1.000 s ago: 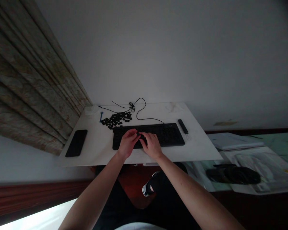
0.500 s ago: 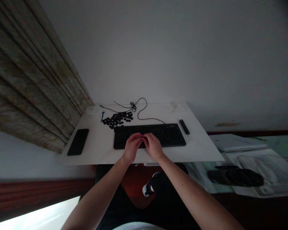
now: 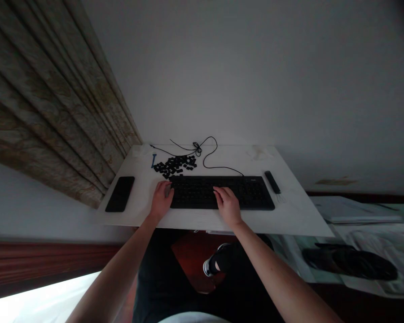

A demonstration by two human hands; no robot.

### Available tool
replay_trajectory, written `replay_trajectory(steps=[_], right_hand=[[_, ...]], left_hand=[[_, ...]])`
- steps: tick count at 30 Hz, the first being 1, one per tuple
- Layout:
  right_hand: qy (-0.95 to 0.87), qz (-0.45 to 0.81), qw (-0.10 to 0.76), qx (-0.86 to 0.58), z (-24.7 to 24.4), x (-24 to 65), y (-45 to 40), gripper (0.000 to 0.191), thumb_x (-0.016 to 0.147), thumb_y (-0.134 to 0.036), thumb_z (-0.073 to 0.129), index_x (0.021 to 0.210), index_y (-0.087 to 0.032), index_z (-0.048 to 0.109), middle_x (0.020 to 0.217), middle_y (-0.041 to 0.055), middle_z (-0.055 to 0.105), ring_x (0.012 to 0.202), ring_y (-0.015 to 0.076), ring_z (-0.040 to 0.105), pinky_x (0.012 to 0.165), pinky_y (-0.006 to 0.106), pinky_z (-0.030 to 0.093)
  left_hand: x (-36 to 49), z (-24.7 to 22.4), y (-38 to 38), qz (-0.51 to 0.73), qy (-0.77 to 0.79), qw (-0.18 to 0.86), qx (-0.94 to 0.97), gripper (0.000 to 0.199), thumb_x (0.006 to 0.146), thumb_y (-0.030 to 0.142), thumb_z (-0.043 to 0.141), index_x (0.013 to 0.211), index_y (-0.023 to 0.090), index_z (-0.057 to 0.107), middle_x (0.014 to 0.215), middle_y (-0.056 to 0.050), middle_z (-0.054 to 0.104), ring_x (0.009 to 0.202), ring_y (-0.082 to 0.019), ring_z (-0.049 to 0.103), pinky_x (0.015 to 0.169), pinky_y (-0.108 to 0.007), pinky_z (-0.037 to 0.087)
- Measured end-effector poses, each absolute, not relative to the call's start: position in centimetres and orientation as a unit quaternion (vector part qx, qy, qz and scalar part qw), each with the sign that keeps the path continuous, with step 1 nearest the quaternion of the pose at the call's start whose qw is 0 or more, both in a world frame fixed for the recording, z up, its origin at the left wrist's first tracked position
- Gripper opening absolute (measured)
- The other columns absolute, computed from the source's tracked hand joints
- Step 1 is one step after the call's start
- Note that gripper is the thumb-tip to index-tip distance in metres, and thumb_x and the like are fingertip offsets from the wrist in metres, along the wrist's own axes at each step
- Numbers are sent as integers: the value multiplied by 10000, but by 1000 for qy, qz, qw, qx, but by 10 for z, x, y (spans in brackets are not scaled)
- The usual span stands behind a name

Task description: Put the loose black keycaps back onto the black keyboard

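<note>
A black keyboard [image 3: 195, 197] lies on the white table [image 3: 188, 219]. At its left end is my left hand [image 3: 162, 197], thumb and fingers apart, with nothing seen between them. Over the middle of the keyboard, my right hand [image 3: 227, 204] has its thumb and fingertips pinched together; whatever they hold, if anything, is too small to make out. Several loose black keycaps [image 3: 175, 166] are heaped behind the keyboard's left part. The keyboard's black cable [image 3: 218, 167] curves back to a tied bundle.
A black phone [image 3: 120, 194] lies at the table's left. Beside the keycaps is a small blue tool [image 3: 154, 160]. Right of the keyboard lies a black-handled brush-like item [image 3: 272, 182]. A curtain [image 3: 70, 98] hangs at left; a black bag [image 3: 350, 262] rests at right.
My hands, which were together over the keyboard's front, have parted. The left moved to the keyboard's left end and opened; the right remains over the keys. The view has shifted slightly.
</note>
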State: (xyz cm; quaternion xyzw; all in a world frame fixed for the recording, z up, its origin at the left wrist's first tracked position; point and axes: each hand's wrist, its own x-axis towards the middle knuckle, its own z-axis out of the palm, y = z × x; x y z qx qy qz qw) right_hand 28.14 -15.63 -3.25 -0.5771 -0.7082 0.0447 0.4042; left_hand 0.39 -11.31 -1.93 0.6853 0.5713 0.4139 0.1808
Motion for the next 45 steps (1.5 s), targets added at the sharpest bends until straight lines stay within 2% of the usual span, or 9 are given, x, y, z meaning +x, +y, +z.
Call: replay_trajectory(steps=[4,9,12,16,20,23,30,39,45], right_hand=[[-681,67,436,-585,-28,279,-153,286,991,-306,453,1135,-229,687,985,98,651,914,239,642,842,400,536],[-680,181,433,-563,-7,247,-125,246,950,-322,538,1030,-215,744,1003,95,654,803,196,642,702,323,539],[-713,267,374,-529,7,220,-97,201,912,-233,586,1004,-211,763,944,66,706,810,182,666,755,310,533],[-732,320,272,-536,16,196,-64,182,849,-154,642,938,-227,782,899,31,761,827,180,699,804,303,522],[-741,325,195,-554,18,189,-44,114,801,-183,701,846,-232,793,793,4,766,774,179,708,737,273,513],[-749,327,165,-552,20,188,-36,89,787,-200,715,805,-227,798,788,9,768,778,184,707,716,263,500],[-775,315,128,-532,22,183,-29,110,777,-186,699,750,-214,802,764,19,763,777,193,694,697,258,481],[-712,337,100,-608,22,174,-22,58,697,-198,752,734,-167,785,662,25,713,674,174,652,611,249,454],[-698,354,78,-618,24,176,-20,121,696,-241,779,764,-140,784,623,18,682,649,159,619,598,242,435]], left_hand=[[4,-28,-110,421,579,224,662,285,882,201,560,1166,208,592,1144,-86,639,1122,-232,609,1026,-416,471],[2,-32,-108,411,575,235,667,305,865,193,577,1168,214,605,1144,-83,660,1122,-240,616,1033,-427,462],[1,-30,-109,412,569,235,672,311,858,177,575,1165,213,609,1162,-84,659,1127,-242,612,1040,-430,456],[1,-28,-110,415,563,236,675,316,850,165,574,1158,223,614,1174,-79,658,1143,-249,605,1046,-438,451],[-1,-29,-109,415,563,238,674,323,842,158,582,1156,225,618,1156,-81,666,1125,-260,613,1041,-453,454],[-1,-30,-108,417,563,242,671,329,838,159,589,1157,230,619,1148,-79,671,1110,-262,621,1037,-452,458],[-2,-32,-108,421,560,246,669,344,836,153,587,1172,224,614,1153,-82,671,1107,-259,627,1027,-442,467],[-3,-31,-108,417,560,253,669,339,834,152,586,1165,219,619,1158,-85,670,1113,-262,625,1027,-445,468],[-1,-30,-110,401,567,234,681,335,847,161,575,1175,218,607,1164,-76,661,1127,-241,618,1019,-428,482]])
